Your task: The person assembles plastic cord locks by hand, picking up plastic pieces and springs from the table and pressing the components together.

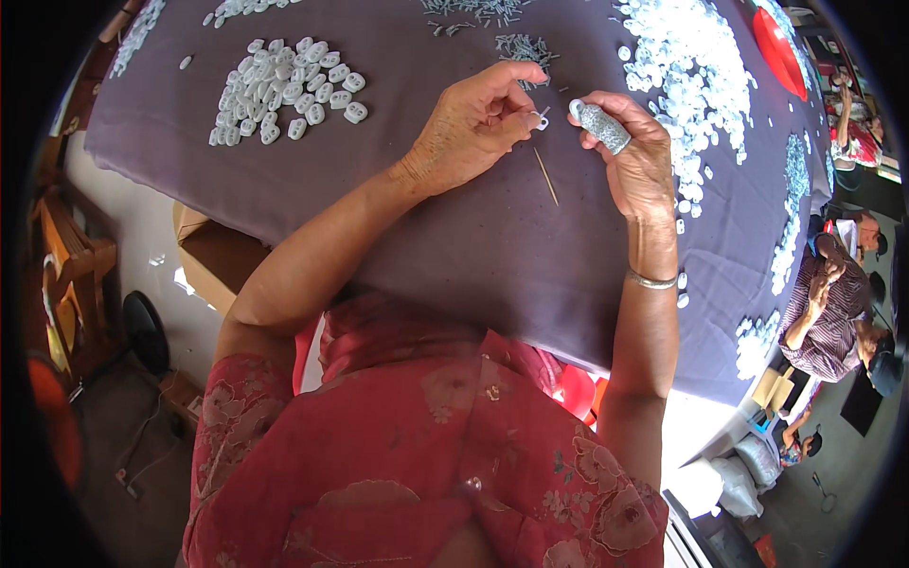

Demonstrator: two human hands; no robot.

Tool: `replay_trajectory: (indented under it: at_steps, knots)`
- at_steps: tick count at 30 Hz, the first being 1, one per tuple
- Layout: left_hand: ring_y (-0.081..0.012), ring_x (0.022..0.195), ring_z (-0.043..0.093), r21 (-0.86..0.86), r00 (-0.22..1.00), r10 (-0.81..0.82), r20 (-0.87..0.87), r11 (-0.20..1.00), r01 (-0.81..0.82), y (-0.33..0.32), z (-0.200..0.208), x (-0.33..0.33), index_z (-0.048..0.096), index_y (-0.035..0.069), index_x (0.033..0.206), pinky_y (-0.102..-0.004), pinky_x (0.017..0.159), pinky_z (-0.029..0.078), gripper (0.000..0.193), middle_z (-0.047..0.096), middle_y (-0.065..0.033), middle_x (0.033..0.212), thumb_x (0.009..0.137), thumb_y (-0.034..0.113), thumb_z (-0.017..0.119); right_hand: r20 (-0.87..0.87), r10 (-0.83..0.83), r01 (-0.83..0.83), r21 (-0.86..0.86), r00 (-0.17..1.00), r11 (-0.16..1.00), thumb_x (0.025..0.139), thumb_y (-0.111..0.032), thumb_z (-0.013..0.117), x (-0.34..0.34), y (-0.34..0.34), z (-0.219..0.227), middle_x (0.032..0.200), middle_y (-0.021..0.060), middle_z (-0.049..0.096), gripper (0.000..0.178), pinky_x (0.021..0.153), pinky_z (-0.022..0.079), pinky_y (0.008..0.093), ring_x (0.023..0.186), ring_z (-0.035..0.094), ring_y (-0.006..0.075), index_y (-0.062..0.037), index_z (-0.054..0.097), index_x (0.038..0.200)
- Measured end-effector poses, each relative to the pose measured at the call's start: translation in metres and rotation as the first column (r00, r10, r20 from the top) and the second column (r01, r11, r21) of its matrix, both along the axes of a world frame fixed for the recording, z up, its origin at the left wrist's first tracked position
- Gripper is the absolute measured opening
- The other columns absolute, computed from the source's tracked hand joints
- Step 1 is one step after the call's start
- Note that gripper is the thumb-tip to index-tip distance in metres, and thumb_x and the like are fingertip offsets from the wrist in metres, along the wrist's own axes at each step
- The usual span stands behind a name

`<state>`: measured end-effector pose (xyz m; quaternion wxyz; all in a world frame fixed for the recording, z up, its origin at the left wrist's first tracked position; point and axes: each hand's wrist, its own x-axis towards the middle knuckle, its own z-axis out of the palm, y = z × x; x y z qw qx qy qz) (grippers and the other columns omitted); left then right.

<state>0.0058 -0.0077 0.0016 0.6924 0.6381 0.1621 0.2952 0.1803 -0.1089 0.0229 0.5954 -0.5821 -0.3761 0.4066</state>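
Note:
My left hand [478, 123] is closed in a pinch, thumb and finger on a small white plastic clip [542, 122] with a thin nail-like pin at it. To its right, my right hand [636, 156] is closed too. A grey speckled tube [604, 129] lies along its fingers; whether it sleeves a finger or is gripped, I cannot tell. At the tube's far end shows a small white ring-like piece [575, 109]. Between my hands, a thin tan stick [546, 177] lies on the dark tablecloth [454, 251].
A pile of white oval pieces [284, 85] lies left. Small grey nails [524, 49] are heaped beyond my hands. More white pieces [686, 71] spread along the right, near a red bowl [780, 55]. A cardboard box [218, 251] stands below the table's left edge. People [828, 312] sit at right.

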Motion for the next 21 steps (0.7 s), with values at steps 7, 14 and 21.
replay_trajectory:
  at_steps: [7, 14, 21]
  knots:
    - [-0.0057, 0.077, 0.055, 0.074, 1.000, -0.031, 0.002, 0.997, 0.031, 0.001, -0.003, -0.001, 0.047, 0.009, 0.124, -0.0208, 0.063, 0.046, 0.039, 0.056, 0.0009, 0.084, 0.087, 0.000, 0.056, -0.068, 0.034, -0.031, 0.033, 0.997, 0.999, 0.083, -0.001, 0.061, -0.006, 0.010, -0.004, 0.089, 0.0103, 0.064, 0.017, 0.065, 0.047, 0.0226, 0.068, 0.055, 0.0118, 0.0010, 0.065, 0.100]
    - [-0.0054, 0.077, 0.055, 0.105, 0.999, -0.009, -0.046, 0.994, 0.014, 0.000, -0.003, 0.000, 0.046, 0.009, 0.126, -0.0208, 0.063, 0.046, 0.042, 0.056, 0.0002, 0.083, 0.086, -0.001, 0.058, 0.058, 0.000, -0.001, 0.034, 0.998, 0.999, 0.082, 0.004, 0.060, -0.014, 0.009, -0.001, 0.088, 0.0083, 0.065, 0.019, 0.064, 0.045, 0.0214, 0.068, 0.054, 0.0100, 0.0014, 0.065, 0.099]
    - [-0.0056, 0.075, 0.054, 0.142, 0.999, 0.007, -0.043, 0.990, -0.001, 0.000, -0.005, 0.001, 0.045, 0.008, 0.126, -0.0209, 0.062, 0.046, 0.044, 0.056, -0.0004, 0.082, 0.086, -0.002, 0.058, 0.195, -0.027, 0.013, 0.072, 0.980, 0.997, 0.082, 0.005, 0.059, -0.020, 0.008, 0.003, 0.087, 0.0052, 0.065, 0.018, 0.062, 0.044, 0.0202, 0.067, 0.052, 0.0082, 0.0008, 0.066, 0.098]
